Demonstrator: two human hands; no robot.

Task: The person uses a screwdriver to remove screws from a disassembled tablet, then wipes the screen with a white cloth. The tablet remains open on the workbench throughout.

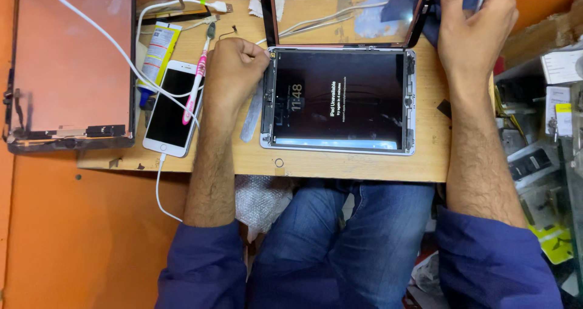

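We brace left hand [234,66], fisted, against opened tablet [339,99]; right hand [470,27] grips lifted glass panel [346,14]. Risk we judge: over-tilt strains hinge-side ribbon, cracks glass.

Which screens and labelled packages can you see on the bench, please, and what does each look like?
Tablet: board centre, beside left hand; dark lit screen, silver frame.
Glass panel: behind tablet, raised by right hand; black-edged.
Phone: left of the left hand; white, dark screen.
Glue tube: behind phone; yellow and white.
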